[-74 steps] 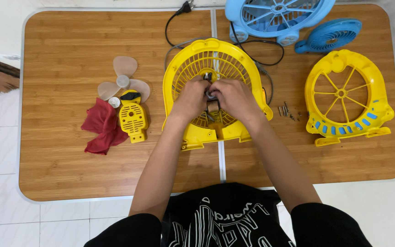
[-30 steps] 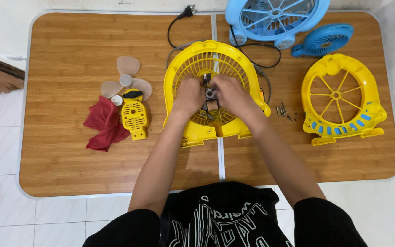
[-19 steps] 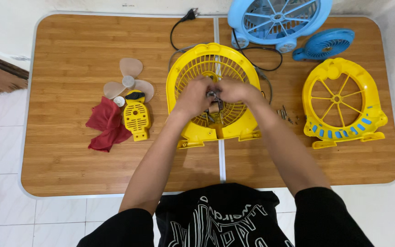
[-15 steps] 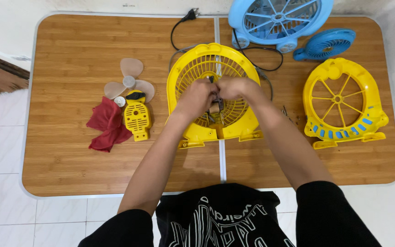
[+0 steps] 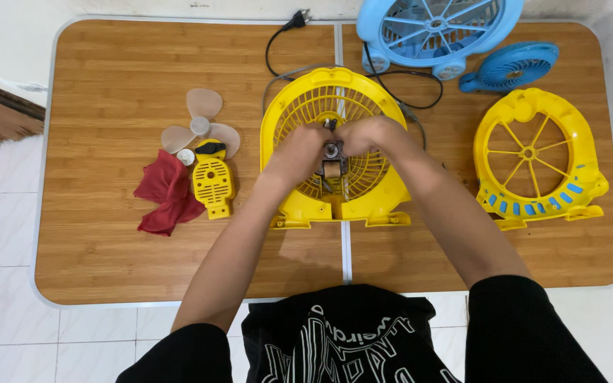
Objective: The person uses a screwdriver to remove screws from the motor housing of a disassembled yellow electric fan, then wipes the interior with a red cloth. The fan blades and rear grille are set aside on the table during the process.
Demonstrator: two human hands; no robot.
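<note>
A yellow fan housing (image 5: 299,106) with a round grille lies flat at the middle of the wooden table (image 5: 108,248). At its centre sits a small dark motor (image 5: 332,159). My left hand (image 5: 298,150) and my right hand (image 5: 367,135) both have their fingers closed around that motor, one from each side. A black power cord (image 5: 278,39) runs from the housing toward the table's far edge.
Left of the housing lie a translucent fan blade (image 5: 200,128), a small yellow cover (image 5: 212,183) and a red cloth (image 5: 166,193). At right lies a yellow front grille (image 5: 533,159). A blue fan (image 5: 434,28) and a small blue fan (image 5: 511,65) sit at the far right.
My hands have stayed on the motor, shifting slightly closer together over the grille's centre. The view has drifted a little.
</note>
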